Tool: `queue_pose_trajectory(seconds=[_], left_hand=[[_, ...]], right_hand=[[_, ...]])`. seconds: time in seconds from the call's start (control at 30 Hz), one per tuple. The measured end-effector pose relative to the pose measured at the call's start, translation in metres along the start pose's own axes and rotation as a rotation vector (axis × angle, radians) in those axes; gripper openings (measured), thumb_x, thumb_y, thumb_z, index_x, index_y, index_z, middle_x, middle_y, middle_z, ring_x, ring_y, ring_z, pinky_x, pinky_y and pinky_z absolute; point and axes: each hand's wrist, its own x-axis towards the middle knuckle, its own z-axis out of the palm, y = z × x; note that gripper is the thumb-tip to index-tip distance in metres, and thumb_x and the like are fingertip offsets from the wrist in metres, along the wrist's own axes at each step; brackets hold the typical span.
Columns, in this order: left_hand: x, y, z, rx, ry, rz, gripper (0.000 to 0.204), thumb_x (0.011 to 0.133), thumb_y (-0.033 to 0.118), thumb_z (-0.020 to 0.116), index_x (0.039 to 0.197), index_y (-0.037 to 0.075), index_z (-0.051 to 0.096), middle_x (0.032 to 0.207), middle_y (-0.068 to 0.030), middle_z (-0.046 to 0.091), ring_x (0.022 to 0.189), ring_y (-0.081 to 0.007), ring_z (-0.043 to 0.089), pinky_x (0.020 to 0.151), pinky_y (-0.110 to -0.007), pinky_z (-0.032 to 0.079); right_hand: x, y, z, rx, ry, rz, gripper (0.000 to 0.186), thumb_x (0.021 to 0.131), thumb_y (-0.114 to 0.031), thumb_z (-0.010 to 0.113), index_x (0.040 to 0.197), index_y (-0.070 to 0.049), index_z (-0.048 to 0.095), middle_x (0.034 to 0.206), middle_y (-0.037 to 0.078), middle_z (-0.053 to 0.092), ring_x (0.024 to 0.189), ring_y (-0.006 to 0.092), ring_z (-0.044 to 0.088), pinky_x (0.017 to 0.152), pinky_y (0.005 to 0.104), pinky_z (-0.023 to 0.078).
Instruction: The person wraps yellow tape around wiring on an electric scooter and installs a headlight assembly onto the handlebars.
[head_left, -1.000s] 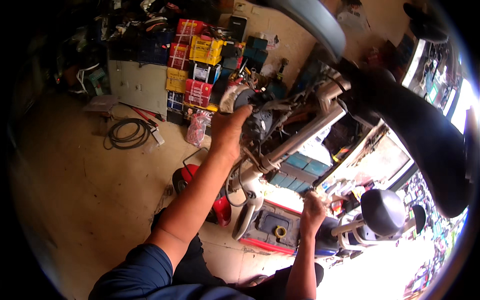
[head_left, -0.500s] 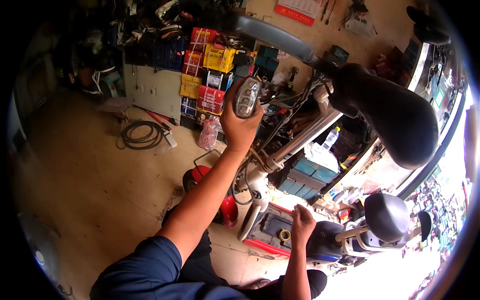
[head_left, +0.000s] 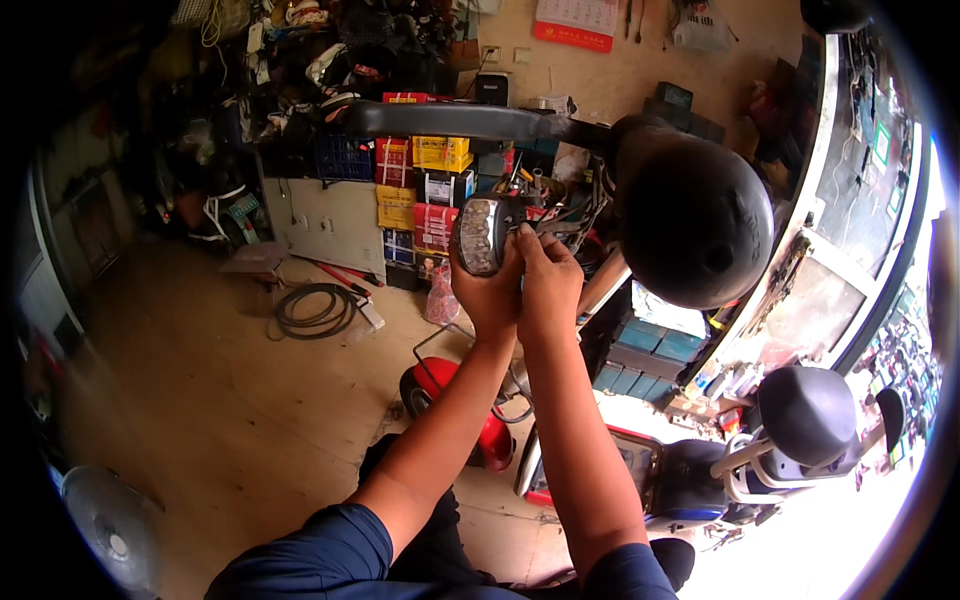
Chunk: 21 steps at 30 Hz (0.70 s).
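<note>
A scooter headlight (head_left: 481,236) with a clear, several-celled lens and a dark housing is held up in front of me, below the handlebar. My left hand (head_left: 488,300) wraps round it from below and behind. Close against its right side is my right hand (head_left: 549,285), thumb and fingers pinched together at the back of the lamp. What those fingertips hold is hidden or too small to make out. Above the hands stretches a grey lever (head_left: 450,120), joined to a large black handlebar grip (head_left: 690,215).
A red scooter fender (head_left: 493,440) lies below my forearms. Stacked boxes (head_left: 432,225) stand behind the lamp. A coiled black hose (head_left: 312,312) rests on the floor at left. At right are a scooter seat (head_left: 683,475), a backrest (head_left: 808,415) and teal battery packs (head_left: 655,345).
My right hand has risen from low beside the scooter to the headlight. The left hand has lowered the lamp a little and turned it. The view has shifted, with the handlebar now farther left.
</note>
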Motion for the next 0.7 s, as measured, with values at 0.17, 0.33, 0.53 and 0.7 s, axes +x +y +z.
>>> queue_pose_trajectory(seconds=[0.17,0.33,0.53,0.7], left_hand=[[-0.006,0.019,-0.015,-0.159,-0.147,-0.275,0.055,0.094,0.005,0.075,0.144,0.001,0.052,0.132,-0.0099,0.064,0.116,-0.0162,0.065,0.1,-0.032,0.053],[0.018,0.054,-0.035,-0.208,-0.319,-0.5,0.048,0.096,0.015,0.074,0.14,0.005,0.057,0.133,-0.0081,0.065,0.119,-0.0206,0.065,0.103,-0.043,0.054],[0.011,0.053,-0.032,-0.078,-0.255,-0.448,0.045,0.095,0.006,0.07,0.136,0.003,0.051,0.129,-0.01,0.063,0.115,-0.0176,0.064,0.099,-0.036,0.056],[0.005,0.048,-0.031,-0.012,-0.256,-0.3,0.05,0.093,0.003,0.066,0.14,0.002,0.051,0.126,-0.0078,0.063,0.111,-0.0148,0.062,0.1,-0.032,0.051]], right_hand=[[0.013,0.006,-0.016,-0.375,-0.025,-0.191,0.025,0.098,-0.019,0.074,0.091,0.005,0.073,0.078,0.007,0.07,0.07,0.011,0.057,0.067,0.0299,0.048],[0.017,0.007,-0.022,-0.582,-0.054,-0.366,0.029,0.096,-0.02,0.075,0.087,0.007,0.071,0.069,0.011,0.066,0.066,0.0127,0.054,0.063,0.0339,0.047],[0.008,0.004,-0.023,-0.408,-0.012,-0.301,0.022,0.09,-0.013,0.083,0.09,0.007,0.073,0.082,0.011,0.075,0.07,0.0123,0.061,0.067,0.0301,0.051],[-0.018,-0.016,-0.015,-0.8,0.189,-0.664,0.027,0.083,-0.014,0.088,0.096,0.001,0.07,0.081,0.014,0.071,0.072,0.0255,0.068,0.07,0.0372,0.055]])
